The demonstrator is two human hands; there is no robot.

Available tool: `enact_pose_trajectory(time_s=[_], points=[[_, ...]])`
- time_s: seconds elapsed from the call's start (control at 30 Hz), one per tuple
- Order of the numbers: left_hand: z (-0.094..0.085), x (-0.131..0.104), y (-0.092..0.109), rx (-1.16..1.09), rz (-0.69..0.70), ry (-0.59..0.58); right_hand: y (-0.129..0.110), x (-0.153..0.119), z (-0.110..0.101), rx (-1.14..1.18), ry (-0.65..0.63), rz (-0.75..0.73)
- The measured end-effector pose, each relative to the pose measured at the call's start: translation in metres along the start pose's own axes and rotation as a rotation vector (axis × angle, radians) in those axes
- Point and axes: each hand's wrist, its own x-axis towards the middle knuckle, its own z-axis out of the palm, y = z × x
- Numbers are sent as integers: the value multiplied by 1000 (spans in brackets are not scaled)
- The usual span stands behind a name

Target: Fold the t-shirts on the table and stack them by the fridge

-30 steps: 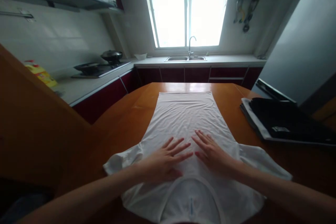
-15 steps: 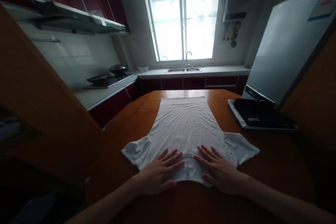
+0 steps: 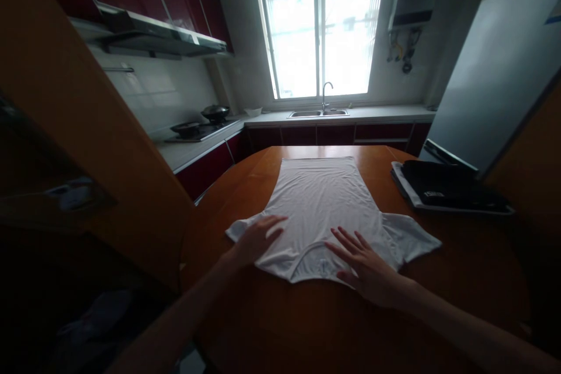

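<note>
A white T-shirt (image 3: 319, 198) lies spread on the wooden table (image 3: 280, 327), its collar toward me and its hem toward the window. Wrinkles run across its body and near the neckline. My left hand (image 3: 256, 238) is over the shirt's left shoulder near the left sleeve, fingers apart and holding nothing. Over the right side of the collar, my right hand (image 3: 366, 266) has its fingers spread, with nothing held. Whether either palm presses on the cloth cannot be made out.
Folded dark and white clothes (image 3: 451, 187) are stacked at the table's right. Beyond the table are a counter with a sink (image 3: 307, 113), a stove with a pan (image 3: 214, 113) at the left, and a fridge (image 3: 495, 70) at the right.
My left hand has moved left and forward from the collar toward the left sleeve. My right hand stays near the collar. The collar's left side is more creased, and the camera view has shifted.
</note>
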Motion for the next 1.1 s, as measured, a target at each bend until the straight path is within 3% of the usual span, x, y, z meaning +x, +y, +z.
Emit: enact_pose_trajectory(time_s=[0.03,0.07,0.17,0.27,0.43,0.67,0.87,0.97,1.1], points=[[-10,7,-19,18,-98,93,-3,9,0,-3,25,-9],[-21,13,-37,30,-154,104,-5,20,1,-9,43,-20],[-50,15,-82,-73,-205,-151,-7,56,5,-23,71,-33],[-64,0,-101,-231,-197,-238,0,88,13,-24,100,-15],[-59,-21,-106,-272,-240,-141,15,111,37,-46,181,61],[-47,-15,-115,-254,-280,-7,27,109,52,-53,260,36],[-26,-4,-128,-161,-566,405,28,110,54,-75,249,57],[-23,-3,-129,-151,-612,406,26,109,53,-102,222,58],[-27,-9,-120,-163,-527,266,24,108,51,-121,213,66]])
